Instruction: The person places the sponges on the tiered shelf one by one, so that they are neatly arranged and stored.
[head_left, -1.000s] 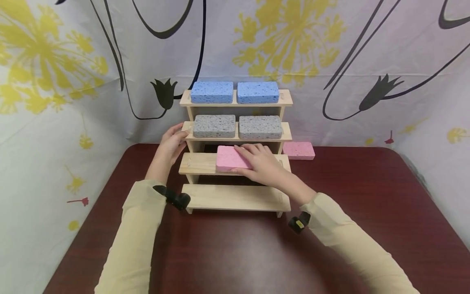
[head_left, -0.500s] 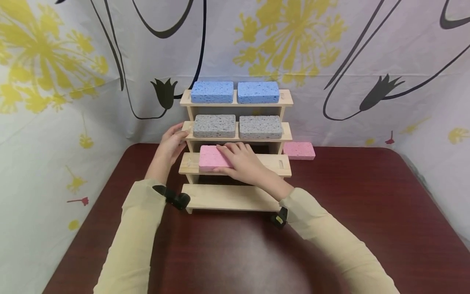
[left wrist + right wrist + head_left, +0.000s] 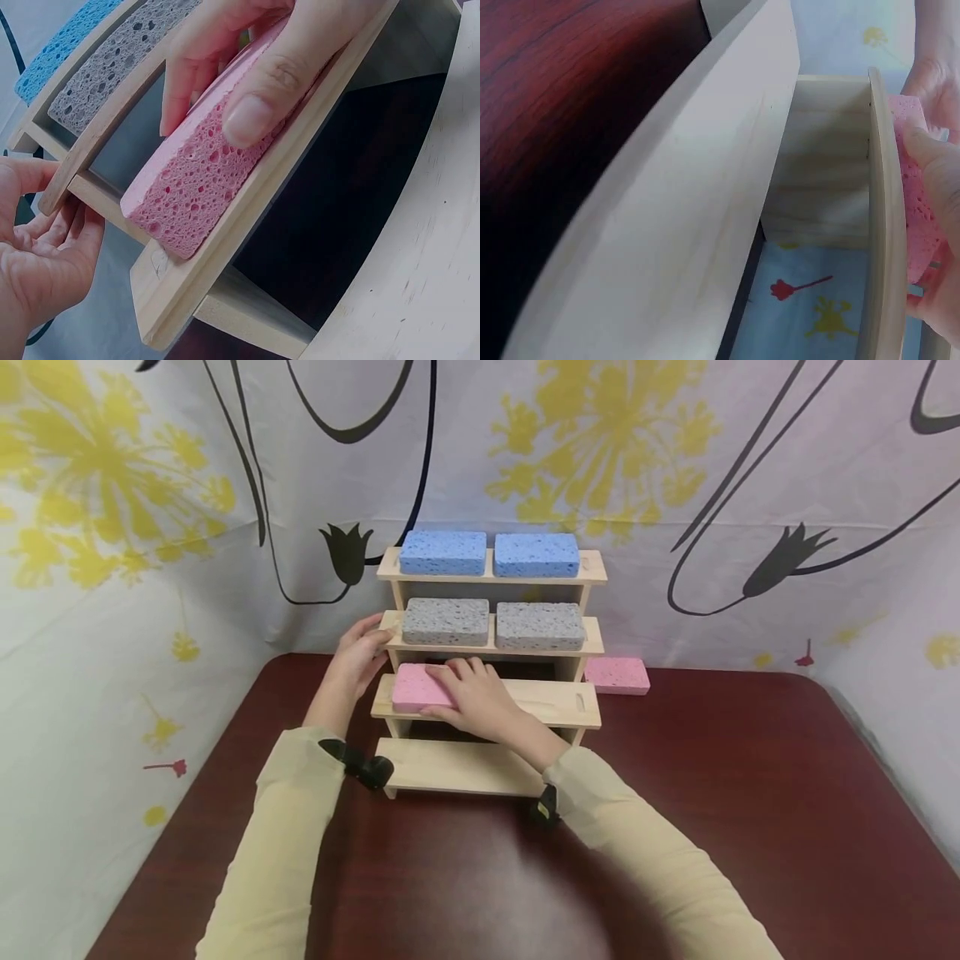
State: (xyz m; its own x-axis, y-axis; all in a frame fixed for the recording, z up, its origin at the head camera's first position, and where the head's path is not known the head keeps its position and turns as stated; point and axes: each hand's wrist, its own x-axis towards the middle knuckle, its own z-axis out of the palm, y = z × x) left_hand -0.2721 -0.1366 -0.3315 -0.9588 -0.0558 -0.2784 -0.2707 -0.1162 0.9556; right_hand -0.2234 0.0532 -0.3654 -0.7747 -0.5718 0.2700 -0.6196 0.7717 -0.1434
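A pink sponge [image 3: 416,688] lies on the third step down of a wooden tiered rack [image 3: 555,700], near that step's left end. My right hand [image 3: 477,697] grips it, thumb on the front side and fingers over the top and back; the left wrist view shows the thumb against the pink sponge's [image 3: 191,199] porous side. My left hand [image 3: 358,656] holds the left end of the second step, thumb on top and fingers beneath. Two grey sponges [image 3: 446,622] sit on that second step, and two blue sponges [image 3: 443,553] on the top one.
Another pink sponge [image 3: 617,676] lies on the dark red table [image 3: 720,810], right of the rack near the back edge. The lowest step [image 3: 457,767] of the rack bears nothing visible. A patterned cloth [image 3: 630,460] hangs behind and at the sides.
My right hand has slid the pink sponge leftward along the third step, from the middle to near its left end. My left hand stays on the rack. The head view has shifted slightly.
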